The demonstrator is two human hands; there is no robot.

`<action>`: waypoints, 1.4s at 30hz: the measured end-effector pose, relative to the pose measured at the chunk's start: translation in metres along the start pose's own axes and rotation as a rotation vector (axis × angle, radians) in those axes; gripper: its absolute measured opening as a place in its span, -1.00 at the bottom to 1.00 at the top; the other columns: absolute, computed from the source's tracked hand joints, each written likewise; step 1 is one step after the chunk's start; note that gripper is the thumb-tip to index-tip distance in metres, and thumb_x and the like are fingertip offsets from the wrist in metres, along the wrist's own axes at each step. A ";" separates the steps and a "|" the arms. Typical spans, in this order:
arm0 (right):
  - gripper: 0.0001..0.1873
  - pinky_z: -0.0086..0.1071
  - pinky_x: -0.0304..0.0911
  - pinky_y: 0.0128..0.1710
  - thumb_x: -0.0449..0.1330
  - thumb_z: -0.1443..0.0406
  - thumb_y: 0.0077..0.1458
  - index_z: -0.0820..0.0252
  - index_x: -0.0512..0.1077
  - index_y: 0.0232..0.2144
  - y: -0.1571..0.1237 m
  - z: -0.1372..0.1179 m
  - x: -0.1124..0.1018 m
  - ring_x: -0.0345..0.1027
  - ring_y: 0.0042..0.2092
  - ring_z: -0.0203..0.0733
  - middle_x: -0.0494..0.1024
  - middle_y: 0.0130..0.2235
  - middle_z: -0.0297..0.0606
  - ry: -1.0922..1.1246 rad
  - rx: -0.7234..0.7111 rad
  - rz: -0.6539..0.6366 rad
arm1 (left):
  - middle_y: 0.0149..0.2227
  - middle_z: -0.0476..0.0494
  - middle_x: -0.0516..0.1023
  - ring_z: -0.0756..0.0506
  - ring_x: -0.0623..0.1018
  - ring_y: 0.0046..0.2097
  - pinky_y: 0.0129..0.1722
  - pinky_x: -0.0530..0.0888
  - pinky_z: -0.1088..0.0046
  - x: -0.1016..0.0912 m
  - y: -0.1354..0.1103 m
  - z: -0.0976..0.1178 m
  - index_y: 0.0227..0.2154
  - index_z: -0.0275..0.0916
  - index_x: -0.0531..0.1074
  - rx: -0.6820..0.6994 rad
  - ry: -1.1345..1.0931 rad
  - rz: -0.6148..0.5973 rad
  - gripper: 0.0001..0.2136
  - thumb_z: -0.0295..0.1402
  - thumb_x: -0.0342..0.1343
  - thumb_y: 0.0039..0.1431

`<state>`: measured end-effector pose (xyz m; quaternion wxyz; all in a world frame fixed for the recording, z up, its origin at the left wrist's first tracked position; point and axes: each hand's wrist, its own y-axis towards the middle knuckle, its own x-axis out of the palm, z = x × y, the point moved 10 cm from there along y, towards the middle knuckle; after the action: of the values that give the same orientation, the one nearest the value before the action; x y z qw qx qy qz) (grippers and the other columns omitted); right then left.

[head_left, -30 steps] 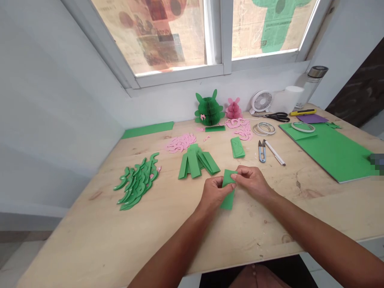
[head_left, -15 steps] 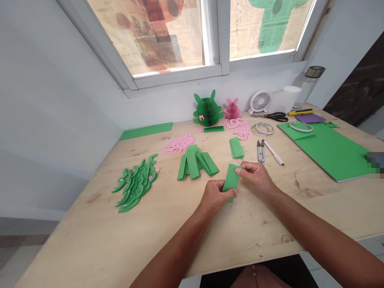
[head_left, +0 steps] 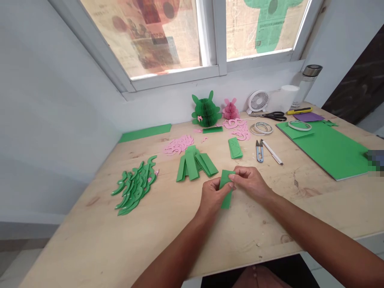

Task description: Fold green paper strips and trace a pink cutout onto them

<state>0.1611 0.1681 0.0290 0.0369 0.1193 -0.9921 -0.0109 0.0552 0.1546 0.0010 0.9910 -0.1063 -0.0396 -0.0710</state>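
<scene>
A folded green paper strip (head_left: 226, 198) is pinched between both my hands just above the wooden table (head_left: 168, 236). My left hand (head_left: 211, 197) grips its left edge with thumb and fingers closed. My right hand (head_left: 251, 183) pinches the strip's upper right part. Beyond the hands lies a fanned pile of folded green strips (head_left: 194, 165) and a small stack of green pieces (head_left: 235, 147).
Green curly cutouts (head_left: 135, 186) lie at left, pink cutouts (head_left: 177, 144) behind. Snips (head_left: 259, 151), a pen (head_left: 273, 152), tape rolls (head_left: 263, 128), scissors (head_left: 274, 116), a green sheet (head_left: 328, 149), a small fan (head_left: 257, 101) and honeycomb paper figures (head_left: 206, 111) stand farther back.
The strip lay flatter and farther forward half a second ago; both hands have drawn it back and pinched it together near its middle, as one second ago.
</scene>
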 end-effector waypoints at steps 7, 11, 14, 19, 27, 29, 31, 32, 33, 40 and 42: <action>-0.64 -0.40 0.18 -0.44 0.37 0.08 -0.18 0.18 0.36 -0.64 0.001 0.011 -0.002 0.25 -0.50 -0.32 0.41 -0.60 -0.41 0.072 0.046 0.024 | -0.63 -0.01 0.35 0.00 0.34 -0.49 -0.52 0.21 0.53 -0.003 0.004 -0.001 -0.61 -0.33 0.50 0.065 -0.011 0.025 -0.59 -0.01 0.32 -0.18; -0.64 -0.38 0.19 -0.41 0.35 0.05 -0.14 0.19 0.40 -0.64 -0.001 0.012 -0.001 0.25 -0.49 -0.31 0.42 -0.60 -0.38 0.074 0.064 0.019 | -0.59 -0.04 0.41 0.02 0.32 -0.51 -0.52 0.20 0.53 -0.002 0.002 0.001 -0.60 -0.33 0.52 0.046 0.025 0.003 -0.62 -0.04 0.31 -0.19; -0.61 -0.36 0.20 -0.41 0.36 0.02 -0.17 0.20 0.42 -0.65 0.000 0.013 -0.008 0.25 -0.49 -0.29 0.43 -0.59 -0.34 0.075 0.093 0.045 | -0.60 -0.05 0.41 0.03 0.31 -0.52 -0.52 0.20 0.53 0.001 0.000 0.003 -0.61 -0.33 0.53 0.043 0.039 -0.020 -0.65 -0.07 0.31 -0.18; -0.63 -0.38 0.14 -0.40 0.38 0.02 -0.21 0.18 0.42 -0.61 0.005 0.007 -0.060 0.17 -0.47 -0.32 0.36 -0.58 -0.39 0.072 0.054 0.338 | -0.68 0.01 0.31 0.07 0.21 -0.59 -0.58 0.09 0.55 0.008 -0.003 -0.010 -0.63 -0.32 0.52 -0.023 0.084 -0.057 -0.70 -0.13 0.29 -0.17; -0.64 -0.37 0.19 -0.41 0.36 0.03 -0.16 0.21 0.49 -0.52 0.002 0.008 -0.030 0.27 -0.47 -0.29 0.45 -0.54 -0.34 0.052 0.102 0.164 | -0.55 -0.10 0.50 0.00 0.37 -0.51 -0.51 0.26 0.52 -0.005 0.000 -0.003 -0.54 -0.33 0.57 0.011 -0.027 0.062 -0.69 -0.13 0.32 -0.20; -0.65 -0.35 0.24 -0.40 0.36 0.04 -0.17 0.20 0.48 -0.51 0.000 0.011 -0.014 0.35 -0.46 -0.24 0.49 -0.54 -0.33 0.078 0.137 0.061 | -0.55 -0.08 0.50 0.01 0.37 -0.51 -0.50 0.26 0.52 -0.005 -0.001 -0.002 -0.55 -0.33 0.57 0.009 -0.031 0.064 -0.70 -0.14 0.32 -0.19; -0.67 -0.35 0.25 -0.42 0.36 0.05 -0.17 0.18 0.46 -0.54 0.000 0.012 -0.009 0.38 -0.47 -0.23 0.51 -0.56 -0.34 0.086 0.139 0.035 | -0.55 -0.08 0.51 0.01 0.38 -0.51 -0.49 0.27 0.52 -0.004 -0.002 -0.002 -0.55 -0.33 0.56 0.000 -0.040 0.058 -0.71 -0.15 0.32 -0.19; -0.68 -0.36 0.25 -0.44 0.36 0.06 -0.18 0.18 0.45 -0.55 0.000 0.011 -0.010 0.38 -0.49 -0.23 0.50 -0.58 -0.34 0.078 0.127 0.047 | -0.54 -0.07 0.51 0.01 0.39 -0.51 -0.49 0.28 0.52 -0.003 -0.002 -0.002 -0.54 -0.33 0.57 -0.003 -0.050 0.054 -0.71 -0.15 0.32 -0.19; -0.69 -0.36 0.24 -0.45 0.36 0.07 -0.17 0.18 0.45 -0.56 0.000 0.009 -0.012 0.37 -0.50 -0.24 0.50 -0.58 -0.35 0.064 0.112 0.058 | -0.54 -0.08 0.51 0.00 0.40 -0.50 -0.48 0.29 0.52 -0.003 -0.002 -0.002 -0.52 -0.33 0.57 -0.002 -0.061 0.049 -0.71 -0.15 0.33 -0.19; -0.76 -0.37 0.25 -0.40 0.31 0.14 -0.10 0.19 0.45 -0.58 0.001 0.003 -0.008 0.36 -0.46 -0.26 0.50 -0.55 -0.34 -0.021 0.046 0.026 | -0.53 -0.09 0.50 -0.01 0.40 -0.49 -0.49 0.29 0.51 -0.005 0.001 0.002 -0.52 -0.34 0.56 0.037 -0.022 0.059 -0.70 -0.16 0.32 -0.19; -0.75 -0.36 0.24 -0.40 0.28 0.14 -0.07 0.19 0.45 -0.60 0.001 0.001 -0.008 0.35 -0.45 -0.26 0.49 -0.55 -0.33 -0.055 0.021 0.027 | -0.54 -0.08 0.50 0.00 0.39 -0.49 -0.48 0.28 0.52 -0.005 0.001 0.003 -0.56 -0.34 0.54 0.043 0.005 0.060 -0.73 -0.18 0.30 -0.18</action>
<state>0.1686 0.1707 0.0276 0.0088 0.1059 -0.9943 -0.0033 0.0501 0.1569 0.0027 0.9949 -0.0859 -0.0354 -0.0404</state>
